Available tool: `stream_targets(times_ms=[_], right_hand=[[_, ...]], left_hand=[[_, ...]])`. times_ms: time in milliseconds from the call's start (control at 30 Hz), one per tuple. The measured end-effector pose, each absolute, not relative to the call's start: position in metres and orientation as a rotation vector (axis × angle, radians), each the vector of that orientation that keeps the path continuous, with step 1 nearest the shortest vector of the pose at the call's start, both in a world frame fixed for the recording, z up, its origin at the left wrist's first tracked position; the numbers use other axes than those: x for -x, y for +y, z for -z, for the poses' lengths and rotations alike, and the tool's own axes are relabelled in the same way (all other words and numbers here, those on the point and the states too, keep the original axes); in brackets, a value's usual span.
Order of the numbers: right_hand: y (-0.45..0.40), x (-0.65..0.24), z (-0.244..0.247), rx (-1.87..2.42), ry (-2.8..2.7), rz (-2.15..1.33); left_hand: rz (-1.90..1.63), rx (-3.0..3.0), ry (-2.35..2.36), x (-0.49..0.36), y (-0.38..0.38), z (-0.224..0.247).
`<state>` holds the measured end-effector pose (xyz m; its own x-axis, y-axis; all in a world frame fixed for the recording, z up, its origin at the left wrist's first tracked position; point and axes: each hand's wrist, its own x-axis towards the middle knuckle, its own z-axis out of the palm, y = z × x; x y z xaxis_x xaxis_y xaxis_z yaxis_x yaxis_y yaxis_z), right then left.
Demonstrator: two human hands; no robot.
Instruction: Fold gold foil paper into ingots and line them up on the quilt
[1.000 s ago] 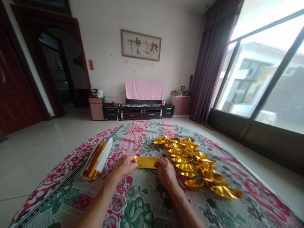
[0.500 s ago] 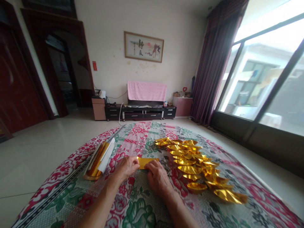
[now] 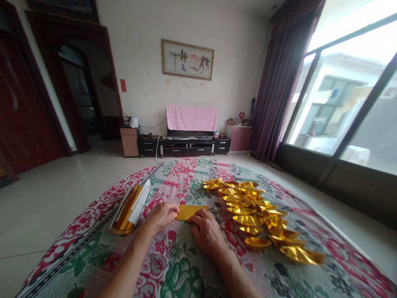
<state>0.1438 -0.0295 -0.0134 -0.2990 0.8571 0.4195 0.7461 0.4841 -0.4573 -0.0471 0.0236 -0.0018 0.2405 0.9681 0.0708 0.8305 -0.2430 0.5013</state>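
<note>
A small flat rectangle of gold paper (image 3: pixel 187 211) lies on the flowered cloth between my hands. My left hand (image 3: pixel 163 215) pinches its left end between thumb and fingers. My right hand (image 3: pixel 205 227) has its curled fingers on the paper's right part, covering the near right corner. Rows of folded gold paper pieces (image 3: pixel 248 220), boat-shaped, spread to the right of my right hand. Left of my left hand rests a stack of gold and white sheets (image 3: pixel 130 209), slightly curled.
The flowered cloth (image 3: pixel 182 277) covers a rounded table. Beyond it stand a low black cabinet (image 3: pixel 186 150) and a pink cloth (image 3: pixel 192 118) over a screen. A curtain (image 3: pixel 269 91) and window are at the right.
My left hand has shifted slightly left along the gold paper, so more of its surface shows between the hands. My right hand stays nearly in place.
</note>
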Motion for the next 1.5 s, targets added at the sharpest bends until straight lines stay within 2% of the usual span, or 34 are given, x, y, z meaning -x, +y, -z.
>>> stream_targets(times_ms=[300,967,1500], right_hand=[[-0.028,-0.144,0.016,1.301,-2.103,-0.21],[-0.026,-0.147,0.019,1.25,-2.199,-0.188],[-0.026,-0.143,0.022,1.339,-2.013,-0.145]], left_hand=[[-0.611,-1.981,1.645,0.053,0.024,-0.001],[-0.579,-2.013,1.794,0.048,0.029,0.01],[-0.55,-2.077,1.774,0.046,0.024,0.002]])
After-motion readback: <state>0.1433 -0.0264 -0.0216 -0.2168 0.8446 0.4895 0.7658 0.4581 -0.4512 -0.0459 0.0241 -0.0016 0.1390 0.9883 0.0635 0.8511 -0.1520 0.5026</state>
